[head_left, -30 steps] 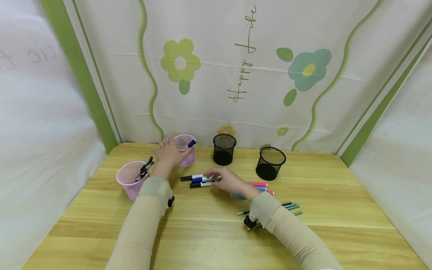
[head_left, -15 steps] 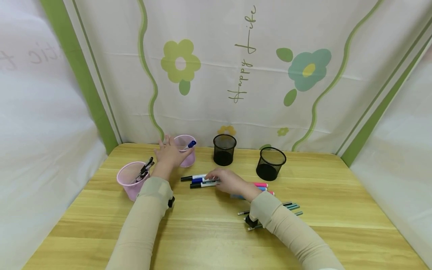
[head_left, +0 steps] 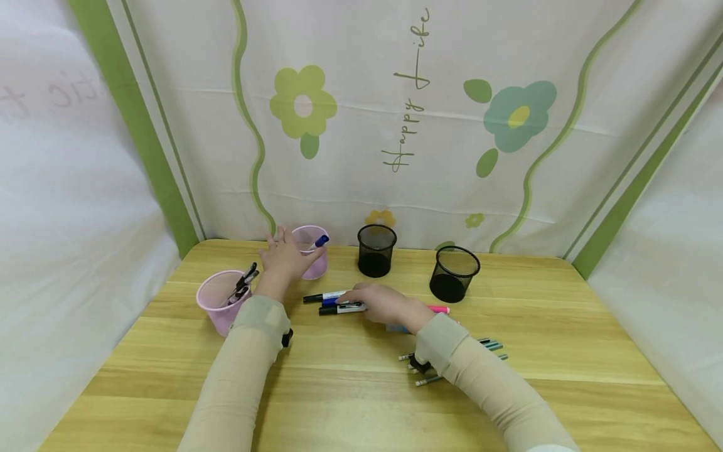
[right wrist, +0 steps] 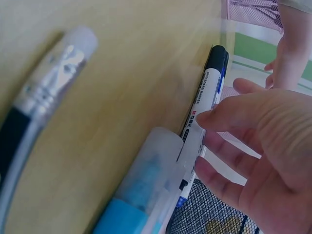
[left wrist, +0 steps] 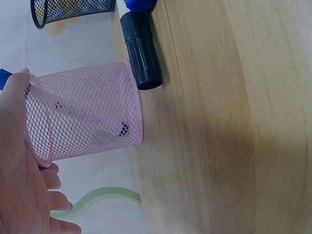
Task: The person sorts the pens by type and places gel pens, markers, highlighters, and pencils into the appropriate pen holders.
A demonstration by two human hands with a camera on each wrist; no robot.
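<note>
Markers (head_left: pixel 341 309) lie side by side on the wooden table (head_left: pixel 339 389), at nine o'clock from the right hand (head_left: pixel 388 304), with its fingers right over them. The front and back ones have black caps, and the one between has a blue cap. The right hand is bent down low with its thumb at a white marker body. I cannot tell if it is pinching a marker or just touching.

At ten o'clock from that hand is the far pink cup (head_left: pixel 315 270), with a blue-capped pen (head_left: pixel 321 241) leaning in it. The left hand (head_left: pixel 284 260) rests on this cup's rim, its thumb along the near side and its other fingers spread wide.

At eight o'clock from the left hand, the near pink cup (head_left: pixel 221 319) holds some black pens (head_left: pixel 241 285).

A black mesh cup (head_left: pixel 375 263) stands at twelve o'clock from the right hand, and a second black cup (head_left: pixel 452 285) at two. Pink and blue pens (head_left: pixel 439 309) lie partly under the right wrist. Pencils (head_left: pixel 492 346) lie at four o'clock, partly under the sleeve (head_left: pixel 486 383). A white cloth (head_left: pixel 361 144) with flowers hangs behind the table.
</note>
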